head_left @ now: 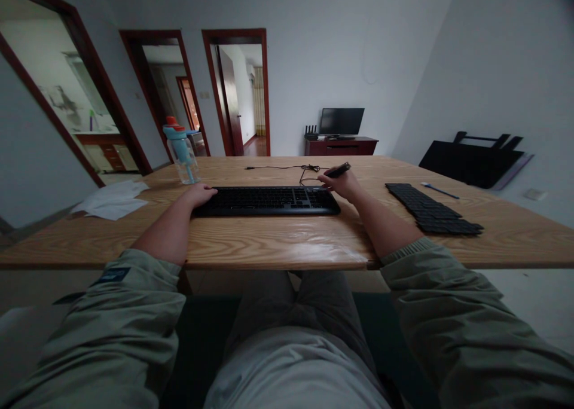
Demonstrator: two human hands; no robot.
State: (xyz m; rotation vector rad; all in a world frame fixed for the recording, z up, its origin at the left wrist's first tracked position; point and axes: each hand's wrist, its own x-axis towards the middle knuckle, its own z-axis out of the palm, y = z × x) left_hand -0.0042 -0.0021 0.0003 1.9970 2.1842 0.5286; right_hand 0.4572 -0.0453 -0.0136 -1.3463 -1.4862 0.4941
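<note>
The keyboard [267, 200] lay at frame centre on the table [278, 244]. The left hand [200, 193] rested on its left end, fingers curled loosely. The right hand [343, 183], at its right end, gripped a dark tool [338, 170]. The cable [287, 168] ran behind.

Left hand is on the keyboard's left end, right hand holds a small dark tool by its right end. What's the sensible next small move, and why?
Probably bring the dark tool down onto the keyboard at its right end. The right hand holds the tool just above that corner, tip raised off the keys, while the left hand rests on the left end as if steadying it. What the tool is cannot be told.
</note>
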